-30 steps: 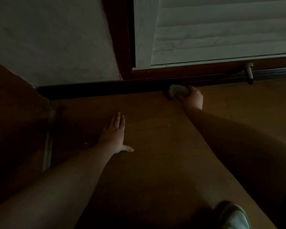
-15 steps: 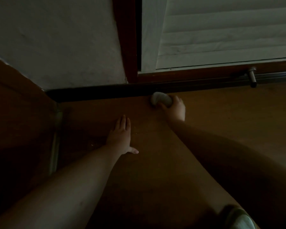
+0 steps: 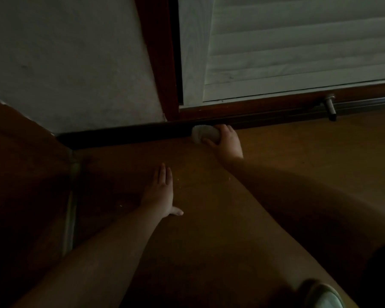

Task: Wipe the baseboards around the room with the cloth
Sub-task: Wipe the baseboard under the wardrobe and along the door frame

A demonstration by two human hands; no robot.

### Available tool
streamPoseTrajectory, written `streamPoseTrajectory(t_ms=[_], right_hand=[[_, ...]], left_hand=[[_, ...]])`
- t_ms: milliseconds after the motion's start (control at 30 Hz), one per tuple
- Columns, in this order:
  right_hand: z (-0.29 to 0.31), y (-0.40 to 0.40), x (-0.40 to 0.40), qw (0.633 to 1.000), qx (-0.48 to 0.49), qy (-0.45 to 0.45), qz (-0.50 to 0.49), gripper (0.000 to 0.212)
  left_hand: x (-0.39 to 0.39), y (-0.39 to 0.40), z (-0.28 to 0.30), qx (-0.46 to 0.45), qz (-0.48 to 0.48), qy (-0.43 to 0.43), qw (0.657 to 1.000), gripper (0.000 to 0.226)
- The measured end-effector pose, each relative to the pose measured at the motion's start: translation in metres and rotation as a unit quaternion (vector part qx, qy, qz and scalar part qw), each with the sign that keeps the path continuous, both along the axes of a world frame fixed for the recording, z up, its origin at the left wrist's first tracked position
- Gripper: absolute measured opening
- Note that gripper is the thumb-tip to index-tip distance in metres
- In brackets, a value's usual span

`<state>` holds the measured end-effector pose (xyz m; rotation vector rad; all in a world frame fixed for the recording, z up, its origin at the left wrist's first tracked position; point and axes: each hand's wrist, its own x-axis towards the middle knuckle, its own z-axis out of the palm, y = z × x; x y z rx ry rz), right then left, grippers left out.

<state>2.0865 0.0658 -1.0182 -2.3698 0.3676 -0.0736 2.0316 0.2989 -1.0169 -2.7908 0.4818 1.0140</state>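
Dim room with a smooth brown floor (image 3: 209, 218) that meets a rough grey wall (image 3: 76, 63) at a dark, straight baseboard (image 3: 120, 136). A white louvred door (image 3: 287, 45) stands in a red-brown frame (image 3: 162, 63). The right hand (image 3: 228, 142) curls round a pale bunched cloth (image 3: 203, 135), pressing it to the baseboard below the frame. The left hand (image 3: 161, 194) lies flat, fingers straight, on open floor nearer the corner.
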Motion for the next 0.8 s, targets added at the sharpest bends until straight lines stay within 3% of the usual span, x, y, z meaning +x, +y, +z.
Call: streamPoseTrajectory(t_ms=[367, 533, 667, 800], right_hand=[[0.002, -0.127, -0.024, 0.993, -0.082, -0.011, -0.084, 0.054], [0.005, -0.171, -0.037, 0.974, -0.068, 0.018, -0.216, 0.052], [0.016, -0.185, -0.036, 0.932, -0.031, -0.003, -0.36, 0.056], [0.029, -0.178, -0.023, 0.918, -0.018, -0.014, -0.396, 0.051]], left_hand=[[0.005, 0.011, -0.014, -0.024, -0.011, -0.037, 0.999, 0.148], [0.004, 0.011, -0.016, -0.031, -0.006, -0.037, 0.999, 0.148], [0.003, 0.012, -0.014, -0.04, -0.003, -0.035, 0.999, 0.146], [0.002, 0.011, -0.013, -0.051, 0.008, -0.039, 0.998, 0.144]])
